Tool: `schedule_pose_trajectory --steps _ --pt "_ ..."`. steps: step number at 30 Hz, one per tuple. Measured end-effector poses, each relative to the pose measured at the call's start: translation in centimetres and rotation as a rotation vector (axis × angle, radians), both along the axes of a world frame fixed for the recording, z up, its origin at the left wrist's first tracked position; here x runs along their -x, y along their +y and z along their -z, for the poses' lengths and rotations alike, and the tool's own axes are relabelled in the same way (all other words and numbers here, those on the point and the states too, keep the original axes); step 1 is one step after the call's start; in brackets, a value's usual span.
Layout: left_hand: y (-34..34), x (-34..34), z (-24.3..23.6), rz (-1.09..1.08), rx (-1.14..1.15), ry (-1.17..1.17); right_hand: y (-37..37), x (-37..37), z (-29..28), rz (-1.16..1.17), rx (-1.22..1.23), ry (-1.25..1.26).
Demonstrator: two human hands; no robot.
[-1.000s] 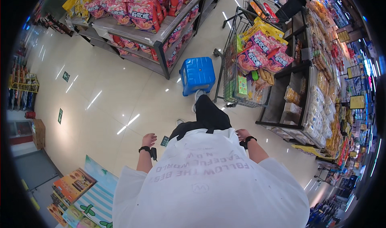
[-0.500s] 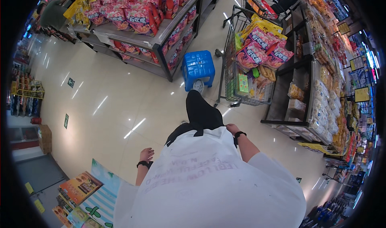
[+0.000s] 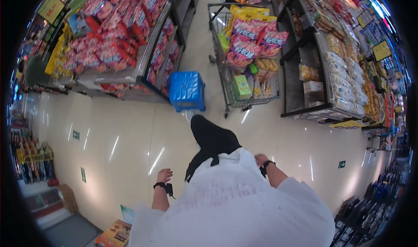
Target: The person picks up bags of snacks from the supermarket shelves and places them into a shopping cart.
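Observation:
My left hand (image 3: 164, 175) hangs out to the left above the floor. Its fingers are apart and nothing is in it. On the other side, my right hand (image 3: 261, 160) hangs beside my shirt, its fingers loosely stretched and partly in view, holding nothing that I can see. Both wrists carry black bands. Ahead of my forward leg stands a blue plastic stool (image 3: 187, 91), with my pale shoe (image 3: 190, 114) close against its near side. Neither hand touches it. A wire shopping cart (image 3: 224, 83) ahead to the right is loaded with pink snack bags (image 3: 242, 51) and yellow packs.
A shelf stand (image 3: 109, 78) heaped with pink and yellow bags rises at the far left, next to the stool. Along the right runs a dark shelving unit (image 3: 300, 113) with packaged food. An orange box (image 3: 114, 234) sits low at the left. Another cart is further back.
My view has turned and moved forward, so the stool, cart and shelves appear further left and the shelf stand looks nearer. Both hands still hang with nothing visible in them.

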State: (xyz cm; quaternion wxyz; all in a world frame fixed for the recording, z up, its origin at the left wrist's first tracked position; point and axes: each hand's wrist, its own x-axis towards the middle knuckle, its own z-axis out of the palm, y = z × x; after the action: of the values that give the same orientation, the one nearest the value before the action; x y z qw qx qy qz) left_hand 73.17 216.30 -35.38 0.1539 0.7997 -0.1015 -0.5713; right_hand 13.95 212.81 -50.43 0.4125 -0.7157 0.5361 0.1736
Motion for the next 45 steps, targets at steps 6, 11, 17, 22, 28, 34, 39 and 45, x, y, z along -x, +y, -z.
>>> schedule_pose_trajectory --steps 6,11,17,22,28,34,39,45 --pt "-5.9 3.7 0.9 0.024 0.228 0.049 3.2 4.6 -2.3 1.256 -0.727 -0.124" --pt "-6.2 8.7 3.1 0.072 0.155 0.073 -6.2 5.3 -8.3 1.141 -0.551 -0.241" --pt "-10.4 17.4 3.7 0.203 -0.011 0.032 -13.7 11.7 -7.2 1.024 -0.326 -0.515" --pt "-16.4 25.8 7.2 0.142 0.023 0.079 -15.7 21.3 -6.6 1.018 -0.388 -0.463" --pt "-27.3 37.4 5.6 0.206 0.129 0.053 -20.8 28.0 -8.9 1.080 -0.388 -0.551" --pt "-32.4 41.2 10.8 0.481 0.374 -0.353 -28.0 26.5 -7.6 0.882 -0.452 -0.519" --pt "-36.6 45.1 10.3 -0.131 0.243 0.076 -35.2 23.5 -6.2 0.609 -0.341 -0.494" --pt "-38.7 41.6 18.0 -0.266 0.109 0.114 -43.0 19.4 -6.9 0.178 -0.468 -0.296"
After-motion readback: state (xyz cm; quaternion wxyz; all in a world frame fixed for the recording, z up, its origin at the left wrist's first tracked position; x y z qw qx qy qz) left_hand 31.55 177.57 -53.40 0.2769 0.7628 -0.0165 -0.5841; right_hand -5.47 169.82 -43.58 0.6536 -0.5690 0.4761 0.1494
